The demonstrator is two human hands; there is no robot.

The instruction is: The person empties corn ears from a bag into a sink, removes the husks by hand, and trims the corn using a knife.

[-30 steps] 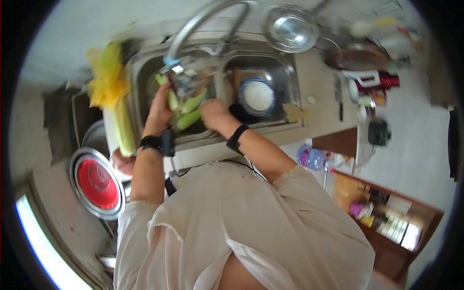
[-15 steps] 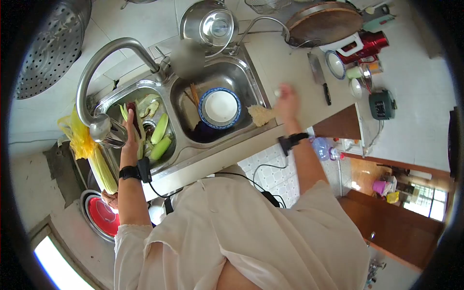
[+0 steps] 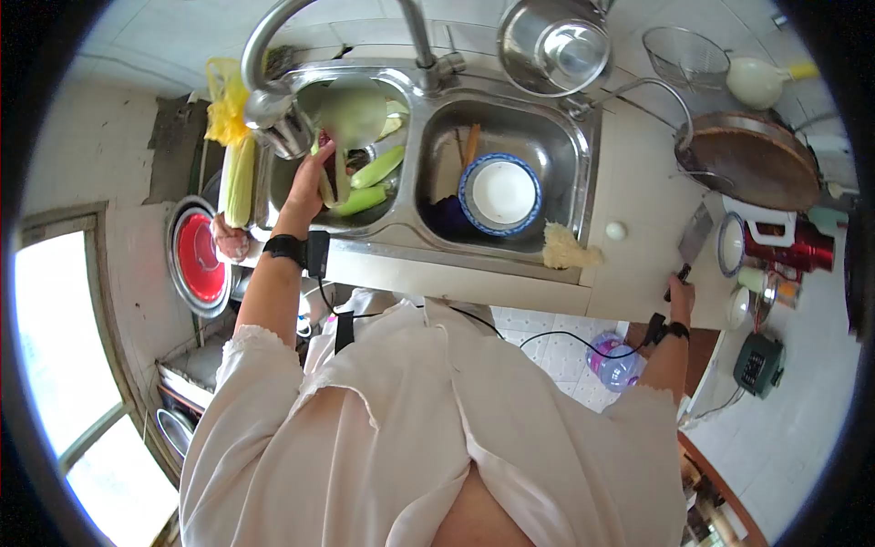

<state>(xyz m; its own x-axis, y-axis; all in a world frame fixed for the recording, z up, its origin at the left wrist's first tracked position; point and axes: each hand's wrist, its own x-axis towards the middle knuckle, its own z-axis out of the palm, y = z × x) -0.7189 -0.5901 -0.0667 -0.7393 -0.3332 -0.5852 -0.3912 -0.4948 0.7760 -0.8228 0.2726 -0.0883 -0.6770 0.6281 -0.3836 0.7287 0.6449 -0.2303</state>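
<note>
Grasped: cleaver [image 3: 696, 230], right hand [image 3: 679, 296]; corn ear [image 3: 339, 179], left hand [image 3: 311, 180]

Left hand: fingers wrapped around one corn ear, apparently dark red, partly husked, held over the left basin [image 3: 279, 190] near the faucet [image 3: 283, 120].
Right hand: closed around the cleaver's black handle; blade over the countertop [image 3: 638, 264], contact cannot be told.
Loose in basin: green pieces [image 3: 378, 168], probably husk.
Beside basin: pale-green ear [image 3: 239, 182], yellow plastic bag [image 3: 225, 100] at its top.
Progress, as judged: husking begun; husk remains on the held ear; no cut visible.
Markings: bottle [image 3: 616, 362] carries a pinkish label, unreadable; no brand legible.
</note>
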